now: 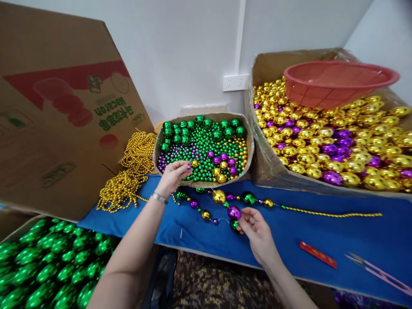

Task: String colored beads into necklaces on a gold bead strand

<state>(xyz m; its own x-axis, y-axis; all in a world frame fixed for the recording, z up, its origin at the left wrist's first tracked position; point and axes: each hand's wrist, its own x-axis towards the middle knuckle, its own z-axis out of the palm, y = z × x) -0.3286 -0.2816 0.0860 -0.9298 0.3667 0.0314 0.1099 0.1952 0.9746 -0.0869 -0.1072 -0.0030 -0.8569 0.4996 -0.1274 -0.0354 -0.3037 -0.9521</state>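
Observation:
My left hand point(174, 175) reaches over the near rim of a small cardboard box point(247, 165) filled with green, purple and gold beads, its fingertips pinched on a small gold bead point(194, 163). My right hand point(254, 228) rests on the blue cloth point(289, 234), fingers closed on a green bead at the end of a partly strung bead strand point(225, 198). A purple bead point(234, 212) sits right above its fingertips. The strand runs right into a thin gold bead chain point(331, 213).
A large box point(267, 171) of gold and purple oval beads holds a red basket point(337, 81) at right. A heap of gold bead strings point(131, 171) lies left. Green beads point(48, 266) fill a box bottom left. A red lighter point(318, 255) and snips point(380, 273) lie right.

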